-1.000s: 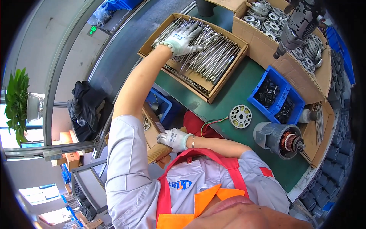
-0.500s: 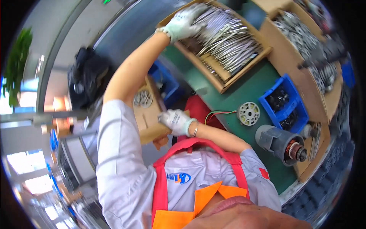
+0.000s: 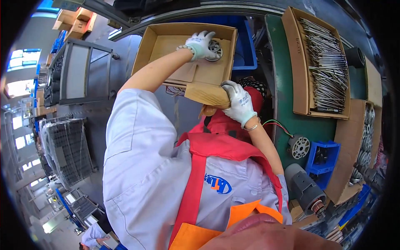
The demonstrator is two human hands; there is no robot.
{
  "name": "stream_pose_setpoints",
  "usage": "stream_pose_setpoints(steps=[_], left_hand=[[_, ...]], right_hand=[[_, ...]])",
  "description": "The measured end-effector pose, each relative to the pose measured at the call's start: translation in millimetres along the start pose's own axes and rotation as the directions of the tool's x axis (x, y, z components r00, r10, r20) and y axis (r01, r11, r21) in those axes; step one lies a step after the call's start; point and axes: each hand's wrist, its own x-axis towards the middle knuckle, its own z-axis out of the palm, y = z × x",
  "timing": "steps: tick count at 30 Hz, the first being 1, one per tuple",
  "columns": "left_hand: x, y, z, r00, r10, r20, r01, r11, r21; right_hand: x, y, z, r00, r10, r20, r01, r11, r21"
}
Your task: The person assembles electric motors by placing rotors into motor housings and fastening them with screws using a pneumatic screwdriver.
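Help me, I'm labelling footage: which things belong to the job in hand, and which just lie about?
Seemingly in use:
round metal parts, at the left hand
cardboard box, its near corner held by the right hand

Apparently lying about:
metal rods
slotted disc with wires
grey motor housing
small blue tray

Gloved hands point(image 3: 201, 46): two were in view.
Large open cartons point(image 3: 299, 71): at least three were visible.
Metal rods point(image 3: 327, 62): dozens lay together, too many to count.
Discs point(image 3: 216, 46) in the nearest carton point(image 3: 160, 52): at least one showed.
Blue bins point(image 3: 316, 171): at least two showed.
Motor housing point(image 3: 302, 187): one was visible.
Wired round plate point(image 3: 300, 147): one.
Bracelet point(image 3: 252, 126): one was worn.
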Motion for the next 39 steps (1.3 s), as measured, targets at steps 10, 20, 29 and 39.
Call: stream_pose_setpoints(steps=[10,20,29,39], left_hand=[[9.4,2.7,5.0,0.975,0.139,0.174,-0.143,0.99,0.011],[35.9,-18.1,29.0,0.954,0.251,-0.166,-0.231,0.964,0.135],[103.5,183.1,-147.0,0.659,0.505,-0.557,-0.741,0.566,-0.362],[216.0,386.2,-106.0,0.674,0.717,-0.179,-0.641,0.687,0.341]], right_hand=[[8.8,0.2,3.0,0.998,0.035,-0.06,-0.038,0.998,-0.043],[3.9,23.1,-13.3,1.0,0.02,-0.014,-0.021,0.996,-0.091],[-10.1,24.3,-27.4,0.999,0.042,-0.021,-0.044,0.992,-0.12],[-13.0,22.5,-27.6,0.999,0.032,-0.016,-0.033,0.996,-0.088]])
